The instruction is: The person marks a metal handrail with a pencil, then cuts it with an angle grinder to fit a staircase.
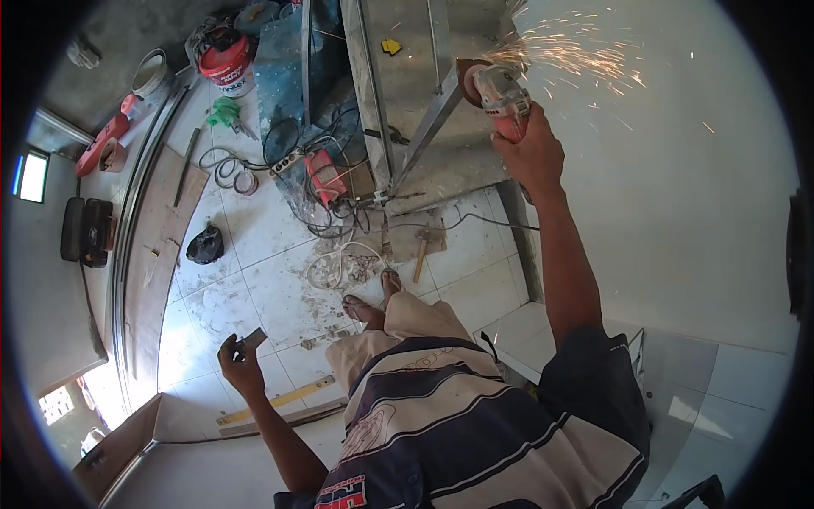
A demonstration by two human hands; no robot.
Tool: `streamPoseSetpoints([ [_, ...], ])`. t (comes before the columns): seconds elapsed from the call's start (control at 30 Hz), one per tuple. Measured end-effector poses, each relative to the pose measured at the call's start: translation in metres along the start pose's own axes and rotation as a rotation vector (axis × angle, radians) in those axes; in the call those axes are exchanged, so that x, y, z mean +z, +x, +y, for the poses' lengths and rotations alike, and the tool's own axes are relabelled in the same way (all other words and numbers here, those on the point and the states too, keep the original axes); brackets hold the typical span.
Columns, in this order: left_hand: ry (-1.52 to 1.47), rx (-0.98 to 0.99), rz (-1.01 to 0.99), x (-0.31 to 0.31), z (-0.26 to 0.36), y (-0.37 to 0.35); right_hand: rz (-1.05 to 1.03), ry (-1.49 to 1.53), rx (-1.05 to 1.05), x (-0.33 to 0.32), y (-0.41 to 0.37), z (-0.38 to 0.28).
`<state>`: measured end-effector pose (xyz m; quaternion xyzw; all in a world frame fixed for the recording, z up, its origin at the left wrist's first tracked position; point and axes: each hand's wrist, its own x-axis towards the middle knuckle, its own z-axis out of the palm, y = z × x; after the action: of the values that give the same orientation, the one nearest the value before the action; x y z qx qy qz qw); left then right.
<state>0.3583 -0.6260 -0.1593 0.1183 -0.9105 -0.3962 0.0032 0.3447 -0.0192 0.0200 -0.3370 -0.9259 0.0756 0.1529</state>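
My right hand (536, 151) is wrapped round the red body of an angle grinder (502, 95), at the upper right beside the wall. The grinder's disc (469, 82) meets the upper end of a slanted metal bar (432, 123), and orange sparks (577, 58) fly off to the right. Down at the lower left, my left hand (241, 366) is closed on a small grey rectangular piece (253, 338), held out over the tiled floor. The kind of that piece cannot be made out.
A hammer (421, 254) lies near my feet among rubble. Cables surround a red machine (325, 176) and a power strip (286, 163). Also here are a paint bucket (227, 66), a black bag (205, 244), a yellow level (275, 400) and concrete steps (458, 161).
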Motion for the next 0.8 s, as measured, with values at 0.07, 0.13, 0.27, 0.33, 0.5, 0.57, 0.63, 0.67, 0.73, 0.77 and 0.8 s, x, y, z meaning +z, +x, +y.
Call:
streamPoseSetpoints([
  [0.07,-0.027,0.007,-0.004,0.011,-0.003,0.0,0.033,0.048,-0.042,0.004,0.001,0.005],
  [0.13,-0.011,-0.013,-0.08,0.02,0.005,-0.008,0.057,0.098,-0.076,0.004,-0.001,0.005],
  [0.27,-0.024,0.009,-0.108,0.039,0.016,-0.016,0.043,0.069,-0.128,0.001,-0.002,-0.005],
  [0.33,-0.045,-0.019,-0.108,0.044,0.023,-0.016,0.005,0.067,-0.123,-0.003,0.001,-0.008],
  [0.5,-0.08,-0.073,-0.1,0.054,0.035,-0.02,0.047,0.07,-0.148,-0.004,0.008,0.003],
  [0.57,-0.061,-0.066,-0.091,0.061,0.037,-0.02,0.009,0.074,-0.148,-0.007,0.012,0.002],
  [0.63,-0.038,-0.055,-0.088,0.067,0.041,-0.019,-0.03,0.075,-0.14,-0.013,0.015,0.0],
  [0.67,-0.046,-0.045,-0.088,0.071,0.042,-0.018,-0.06,0.059,-0.134,-0.017,0.016,-0.003],
  [0.73,-0.051,-0.037,-0.088,0.076,0.052,-0.015,-0.093,0.044,-0.128,-0.021,0.019,-0.003],
  [0.77,-0.027,-0.047,-0.095,0.078,0.057,-0.015,-0.093,0.056,-0.117,-0.024,0.021,0.0],
  [0.8,-0.005,-0.058,-0.102,0.079,0.062,-0.015,-0.094,0.068,-0.109,-0.027,0.023,0.003],
])
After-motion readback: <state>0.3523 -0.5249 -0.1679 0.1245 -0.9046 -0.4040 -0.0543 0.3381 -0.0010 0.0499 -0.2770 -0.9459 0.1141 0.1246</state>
